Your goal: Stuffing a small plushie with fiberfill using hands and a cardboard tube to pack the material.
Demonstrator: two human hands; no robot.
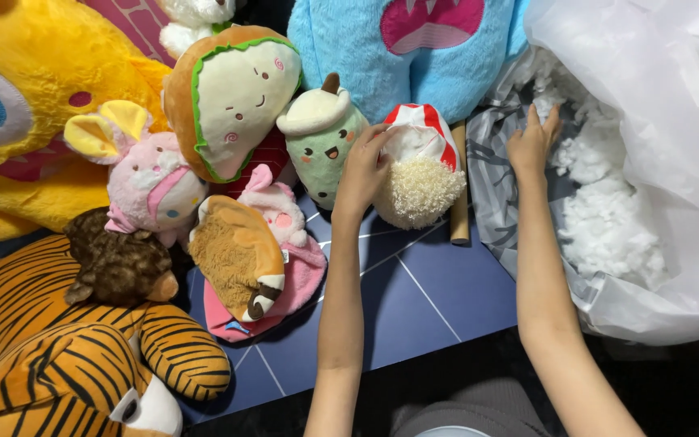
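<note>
Two hands among plush toys and stuffing.

On the blue mat, the left hand grips the red-striped popcorn plush, fingers curled round its side beside the green plush. The right hand, fingers together and holding nothing, reaches into white stuffing in the clear bag.
</note>
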